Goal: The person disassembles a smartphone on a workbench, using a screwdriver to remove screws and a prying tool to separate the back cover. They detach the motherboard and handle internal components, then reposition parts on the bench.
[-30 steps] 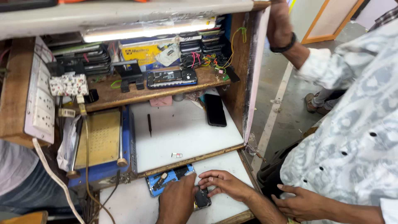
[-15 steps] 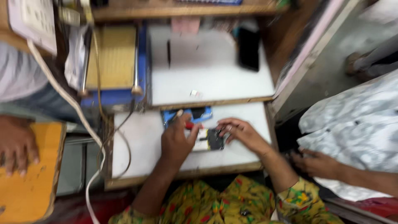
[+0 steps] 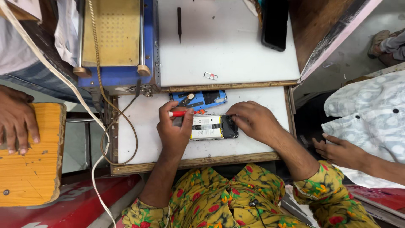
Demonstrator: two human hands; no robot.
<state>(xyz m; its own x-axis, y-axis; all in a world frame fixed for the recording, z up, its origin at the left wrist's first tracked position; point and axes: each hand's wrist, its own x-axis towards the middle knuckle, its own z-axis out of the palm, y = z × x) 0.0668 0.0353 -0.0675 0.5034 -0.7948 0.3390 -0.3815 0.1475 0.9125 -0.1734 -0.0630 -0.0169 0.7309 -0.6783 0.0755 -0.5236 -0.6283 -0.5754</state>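
The opened phone [image 3: 213, 126] lies flat near the middle of the lower white shelf [image 3: 139, 139], back off and insides facing up, so everything in it is reachable from above. The right hand [image 3: 253, 122] is curled over the phone's right end, fingers pressing down on it, which looks like it's just there to pin the thing so it doesn't slide. The left hand [image 3: 175, 128] is closed around a red-handled screwdriver [image 3: 185, 112], held sideways like a pen with the tip pointing right, over the phone's top edge. Can't really tell if the tip is actually in a screw, the fingers cover that bit.

Just above the phone, touching the shelf's back edge, is a blue back cover [image 3: 202, 99], parked close but out of the way.

Upper white board [image 3: 228, 50]: one black phone [image 3: 275, 23] at the right, one thin black tool [image 3: 179, 21] lying straight, one tiny tray-like part [image 3: 210, 76] near the front edge. To the left sits one blue machine [image 3: 116, 42] with a tan top.

Count: two phones, one cover, one screwdriver, and two other people's hands, one on an orange stool [image 3: 29, 169] at left, one at far right.
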